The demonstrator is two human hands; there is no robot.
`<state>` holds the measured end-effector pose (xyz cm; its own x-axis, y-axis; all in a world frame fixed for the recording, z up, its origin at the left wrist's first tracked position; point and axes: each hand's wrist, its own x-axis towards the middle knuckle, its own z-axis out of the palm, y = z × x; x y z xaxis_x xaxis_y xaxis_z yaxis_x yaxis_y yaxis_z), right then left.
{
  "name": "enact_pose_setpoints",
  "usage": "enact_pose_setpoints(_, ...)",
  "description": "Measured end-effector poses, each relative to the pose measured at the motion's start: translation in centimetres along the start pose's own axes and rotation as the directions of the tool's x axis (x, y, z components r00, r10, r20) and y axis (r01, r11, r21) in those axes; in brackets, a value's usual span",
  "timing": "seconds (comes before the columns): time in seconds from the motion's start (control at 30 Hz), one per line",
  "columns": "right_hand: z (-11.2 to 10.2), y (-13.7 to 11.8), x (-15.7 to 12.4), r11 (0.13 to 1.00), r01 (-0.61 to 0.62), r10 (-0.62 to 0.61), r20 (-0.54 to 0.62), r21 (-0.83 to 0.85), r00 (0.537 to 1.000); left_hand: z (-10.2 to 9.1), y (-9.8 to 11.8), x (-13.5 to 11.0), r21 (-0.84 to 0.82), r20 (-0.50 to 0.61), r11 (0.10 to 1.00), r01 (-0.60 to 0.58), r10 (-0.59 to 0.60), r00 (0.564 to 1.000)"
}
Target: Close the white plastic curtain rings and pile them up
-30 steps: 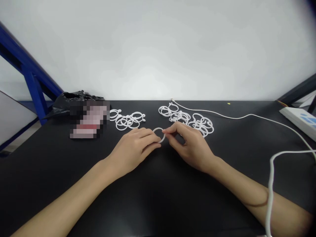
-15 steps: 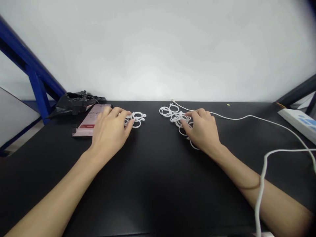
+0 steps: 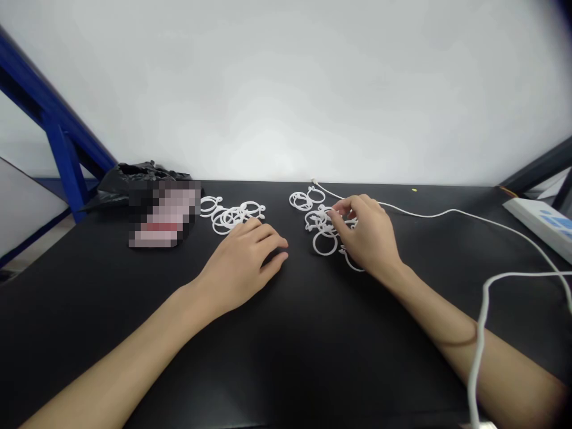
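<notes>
Head view: left fingers [image 3: 273,243] parted, right fingers [image 3: 341,226] nearly together at white rings [image 3: 325,232].

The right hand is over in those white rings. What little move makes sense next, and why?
Probably the right hand should pinch one ring and ease it free of the right-hand cluster of white rings: its thumb and fingertips are at that cluster, and the rings there overlap. The left hand shows nothing between thumb and fingers, so it seems free to help.
</notes>
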<state>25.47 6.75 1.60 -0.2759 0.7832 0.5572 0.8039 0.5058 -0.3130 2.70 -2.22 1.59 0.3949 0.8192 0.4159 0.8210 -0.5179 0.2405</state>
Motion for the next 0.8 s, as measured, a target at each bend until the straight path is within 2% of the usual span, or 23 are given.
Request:
enact_pose_setpoints(0.2, -0.7, -1.6, -0.5, 0.981, 0.03, -0.024, -0.029, 0.193, 0.999, 0.0, 0.4, 0.0, -0.079, -0.021, 0.997, 0.008, -0.01, 1.0)
enact_pose_setpoints(0.43, -0.8, -4.1, -1.8, 0.941, 0.05, -0.051, -0.004, 0.335, 0.999, 0.2, 1.6, 0.3, -0.316, -0.164, 0.948, 0.032, -0.088, 0.982)
enact_pose_setpoints(0.6, -0.8, -4.7, -2.3, 0.915, 0.077, -0.115, 0.073, 0.395, 0.991, -0.1, 2.6, 0.4, -0.486, -0.097, 0.866, 0.118, -0.188, 0.977)
enact_pose_setpoints(0.7, -1.1, -4.5, -2.3, 0.903, 0.117, -0.171, 0.096, 0.414, 0.981, -0.1, 2.4, 0.4, -0.42, -0.085, 0.898, 0.132, -0.184, 0.979)
enact_pose_setpoints(0.8, -1.5, -4.3, -2.3, 0.855, 0.161, -0.253, 0.127, 0.492, 0.959, 0.2, 1.7, 0.3, -0.239, -0.147, 0.971, 0.01, -0.046, 0.988)
